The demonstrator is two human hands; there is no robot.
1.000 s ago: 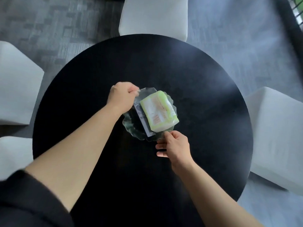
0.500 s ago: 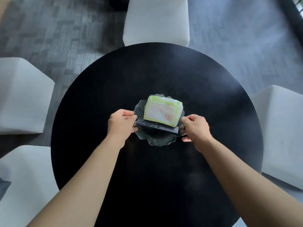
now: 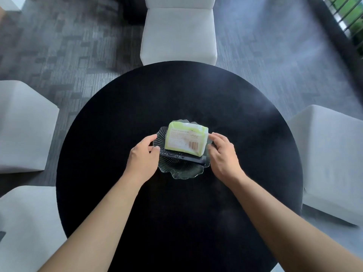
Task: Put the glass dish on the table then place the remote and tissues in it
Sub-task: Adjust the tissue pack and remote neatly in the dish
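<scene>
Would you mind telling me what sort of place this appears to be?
Probably a lounge or meeting area: a round black table ringed by pale upholstered chairs on grey patterned carpet.

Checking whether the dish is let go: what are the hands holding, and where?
Both hands grip the glass dish by its rim: left hand on the left edge, right hand on the right.

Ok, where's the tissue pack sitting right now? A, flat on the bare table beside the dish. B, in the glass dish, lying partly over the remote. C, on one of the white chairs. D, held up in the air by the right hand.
B: the green tissue pack rests in the glass dish, covering part of the black remote.
</scene>
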